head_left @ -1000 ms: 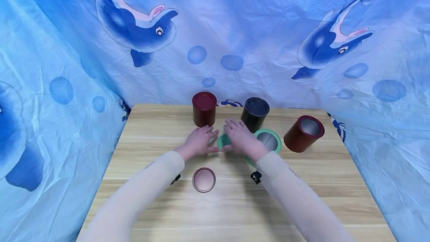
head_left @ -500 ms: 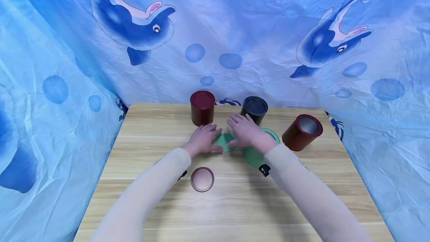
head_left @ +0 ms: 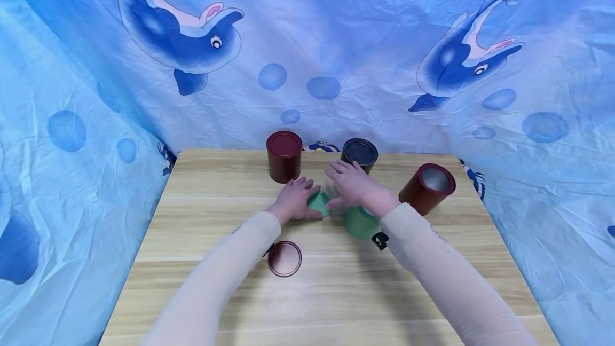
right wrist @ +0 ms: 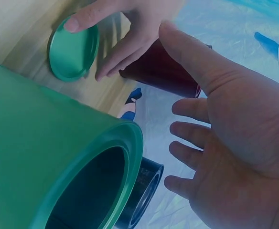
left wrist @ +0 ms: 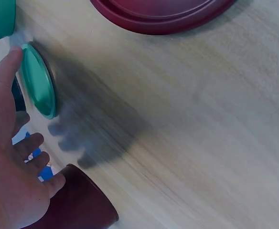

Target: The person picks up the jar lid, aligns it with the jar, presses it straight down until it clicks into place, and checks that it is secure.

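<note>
My left hand [head_left: 297, 202] is at the left side of a green round lid [head_left: 318, 204] on the table, fingers spread around its edge. In the left wrist view the thumb tip appears at the rim of the lid [left wrist: 38, 81]; contact is hard to tell. Relaxed and holding nothing, my right hand [head_left: 357, 188] hovers to the right of the lid. Below it stands an uncovered green can [head_left: 361, 223], partly hidden by that hand in the head view. The right wrist view shows the open mouth of the green can [right wrist: 68, 138].
A lidded dark red can [head_left: 284, 158] and a black can [head_left: 359, 154] stand at the back. To the right is an uncovered red can [head_left: 423, 191]. A red lid [head_left: 285, 259] lies near the left forearm. Blue dolphin-printed cloth [head_left: 298, 25] surrounds the wooden table [head_left: 326, 303].
The left hand has moved right to the green lid. The right hand has shifted right, off the lid and over the green can. The head view has turned slightly.
</note>
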The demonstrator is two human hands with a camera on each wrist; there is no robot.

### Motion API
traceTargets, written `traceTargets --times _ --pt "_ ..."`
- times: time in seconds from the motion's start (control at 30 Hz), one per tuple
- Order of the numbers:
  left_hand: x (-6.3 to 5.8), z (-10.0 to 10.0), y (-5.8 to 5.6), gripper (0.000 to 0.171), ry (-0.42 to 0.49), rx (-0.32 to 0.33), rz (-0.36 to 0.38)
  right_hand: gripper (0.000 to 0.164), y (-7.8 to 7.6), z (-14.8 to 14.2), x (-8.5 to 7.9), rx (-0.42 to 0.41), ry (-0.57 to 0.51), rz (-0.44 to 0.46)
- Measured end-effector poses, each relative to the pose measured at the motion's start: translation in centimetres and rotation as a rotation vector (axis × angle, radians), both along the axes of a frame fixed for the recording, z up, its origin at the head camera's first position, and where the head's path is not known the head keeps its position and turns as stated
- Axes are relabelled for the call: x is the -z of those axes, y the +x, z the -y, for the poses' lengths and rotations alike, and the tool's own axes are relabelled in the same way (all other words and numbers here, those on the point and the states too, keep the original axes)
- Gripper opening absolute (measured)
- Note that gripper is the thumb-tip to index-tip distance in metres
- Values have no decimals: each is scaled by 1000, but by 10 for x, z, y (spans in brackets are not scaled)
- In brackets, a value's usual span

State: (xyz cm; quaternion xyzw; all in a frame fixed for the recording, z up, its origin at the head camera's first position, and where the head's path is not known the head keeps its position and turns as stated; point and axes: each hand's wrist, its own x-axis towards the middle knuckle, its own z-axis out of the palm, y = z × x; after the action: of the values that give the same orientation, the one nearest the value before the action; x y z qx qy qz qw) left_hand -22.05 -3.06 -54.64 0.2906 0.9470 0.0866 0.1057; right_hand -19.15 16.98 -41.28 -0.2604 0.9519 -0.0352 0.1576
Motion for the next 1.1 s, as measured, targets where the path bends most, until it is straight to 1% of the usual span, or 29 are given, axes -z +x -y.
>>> traceTargets --times 0.13,0.3,0.5,0.63,0.8,1.1 --pt "5 4 1 87 -25 -5 2 99 0 8 -1 -13 19 1" --pt "8 10 2 85 -46 -17 6 99 0 20 0 -22 59 -4" --pt "7 20 5 85 -46 4 -39 99 -2 34 9 -27 103 -13" --pt "8 31 7 85 -46 4 -46 98 -2 43 16 -52 90 -33" --pt "13 45 8 87 -58 -5 -42 95 1 51 33 -60 43 -24" --pt "13 63 15 88 -32 -4 -14 90 3 60 76 -5 -13 27"
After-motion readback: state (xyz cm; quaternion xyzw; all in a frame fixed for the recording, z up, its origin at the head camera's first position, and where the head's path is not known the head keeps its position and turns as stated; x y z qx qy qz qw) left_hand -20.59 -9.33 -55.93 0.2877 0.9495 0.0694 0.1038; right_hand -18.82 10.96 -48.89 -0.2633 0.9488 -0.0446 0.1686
